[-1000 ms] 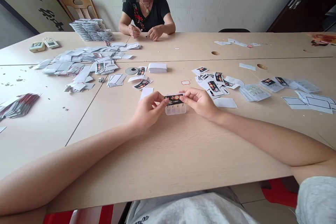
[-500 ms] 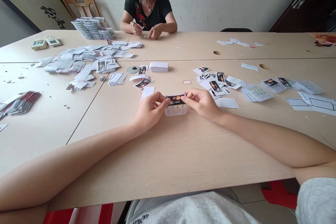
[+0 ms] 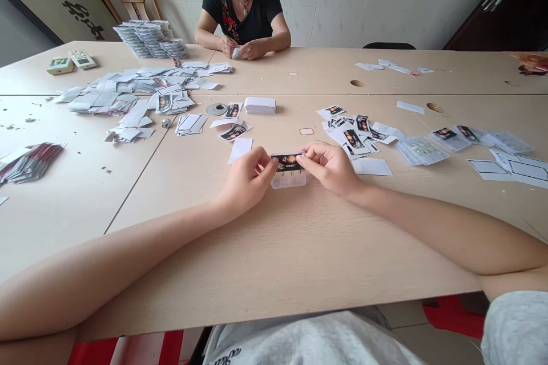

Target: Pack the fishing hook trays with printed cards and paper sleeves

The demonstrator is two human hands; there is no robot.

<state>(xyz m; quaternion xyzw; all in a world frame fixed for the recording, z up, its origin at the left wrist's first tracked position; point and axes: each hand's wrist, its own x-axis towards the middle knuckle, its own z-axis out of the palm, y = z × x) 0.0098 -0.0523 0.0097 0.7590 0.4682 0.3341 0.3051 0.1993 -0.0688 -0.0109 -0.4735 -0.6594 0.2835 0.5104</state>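
Observation:
A small clear plastic box (image 3: pixel 289 179) lies between my hands, with a black printed label (image 3: pixel 287 163) across its upper part. My left hand (image 3: pixel 250 178) pinches the label's left end against the box. At the right end, the thumb and fingers of my right hand (image 3: pixel 327 166) are closed on the label and the box's upper corner. Just beyond my right hand is a loose pile of printed labels (image 3: pixel 353 138), with a blank white paper (image 3: pixel 372 167) beside it. Another white paper (image 3: pixel 240 150) is just beyond my left hand.
Across the table (image 3: pixel 257 251) sits a person (image 3: pixel 242 17) with small white items in hand. Many white packets (image 3: pixel 128 82) and stacked boxes (image 3: pixel 149 39) stand at the left. Clear boxes (image 3: pixel 422 150) lie at the right, near a tape roll-free paper strip (image 3: pixel 410 107).
The view has shifted slightly. My hands keep their hold on the label and box. Across the table, the person's hands have come together around a small whitish item.

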